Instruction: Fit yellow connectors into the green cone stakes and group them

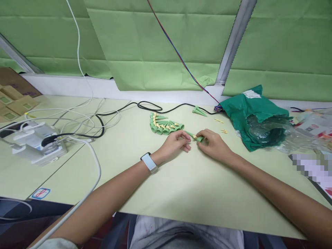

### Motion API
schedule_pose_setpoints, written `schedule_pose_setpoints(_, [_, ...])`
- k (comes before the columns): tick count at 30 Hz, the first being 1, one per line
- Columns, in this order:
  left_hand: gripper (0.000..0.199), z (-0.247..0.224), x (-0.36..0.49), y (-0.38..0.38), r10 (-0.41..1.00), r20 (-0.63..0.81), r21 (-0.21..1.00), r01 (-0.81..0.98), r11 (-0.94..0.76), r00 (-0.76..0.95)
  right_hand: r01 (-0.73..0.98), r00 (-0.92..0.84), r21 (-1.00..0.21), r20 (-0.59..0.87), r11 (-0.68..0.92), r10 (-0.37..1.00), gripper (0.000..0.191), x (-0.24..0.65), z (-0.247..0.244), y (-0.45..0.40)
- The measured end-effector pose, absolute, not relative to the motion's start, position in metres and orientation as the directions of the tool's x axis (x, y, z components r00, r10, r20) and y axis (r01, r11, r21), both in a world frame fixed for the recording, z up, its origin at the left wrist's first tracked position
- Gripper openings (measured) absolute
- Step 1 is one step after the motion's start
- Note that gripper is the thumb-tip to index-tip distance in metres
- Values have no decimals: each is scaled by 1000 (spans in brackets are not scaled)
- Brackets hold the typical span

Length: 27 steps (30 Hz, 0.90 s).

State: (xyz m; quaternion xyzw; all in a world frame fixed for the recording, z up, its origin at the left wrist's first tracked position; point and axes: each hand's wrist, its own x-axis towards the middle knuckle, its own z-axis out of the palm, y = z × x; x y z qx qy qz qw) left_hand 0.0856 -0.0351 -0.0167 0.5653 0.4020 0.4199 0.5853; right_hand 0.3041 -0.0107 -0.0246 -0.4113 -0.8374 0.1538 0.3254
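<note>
A green plastic watering spike (200, 139) with a small yellow valve on its side is pinched in my right hand (214, 145), its narrow end pointing left. My left hand (177, 141) is beside that narrow end, fingers loosely curled and apart; I see nothing held in it. Just beyond my left hand, several green spikes with yellow valves (166, 127) lie fanned out, wide ends in a curve. More green spikes (199, 110) without visible valves rest farther back. Loose yellow valves (223, 131) lie beyond my right hand.
A torn green plastic bag (249, 117) with clear plastic sits at the right. On the left are a white power strip (38, 145) with plugs, tangled cables and small cardboard boxes (15, 103). A black cable (176, 108) runs along the back. A white cable crosses near my left arm.
</note>
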Motion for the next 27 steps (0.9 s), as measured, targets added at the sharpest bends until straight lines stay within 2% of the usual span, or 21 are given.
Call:
schedule_pose_setpoints(5, [12, -12, 89, -42, 953, 135, 975, 137, -177, 271, 387, -297, -855, 239, 345, 925, 16, 307, -27, -47])
schedule_pose_setpoints(8, [12, -8, 89, -45, 931, 241, 916, 252, -312, 274, 270, -278, -920, 207, 283, 938, 18, 300, -24, -57])
schedule_pose_setpoints(11, [14, -5, 88, -47, 912, 321, 873, 294, -389, 254, 227, -283, -932, 216, 284, 934, 18, 288, -23, -69])
schedule_pose_setpoints(15, [15, -2, 85, -50, 894, 340, 847, 318, -426, 292, 221, -338, -920, 240, 324, 910, 19, 275, -23, -87])
schedule_pose_setpoints(21, [18, -2, 84, -53, 827, 376, 756, 377, -535, 418, 327, -365, -773, 427, 544, 827, 16, 281, -18, -88])
schedule_pose_setpoints(27, [18, -4, 83, -51, 816, 352, 743, 394, -541, 458, 354, -396, -743, 431, 568, 811, 18, 283, -19, -87])
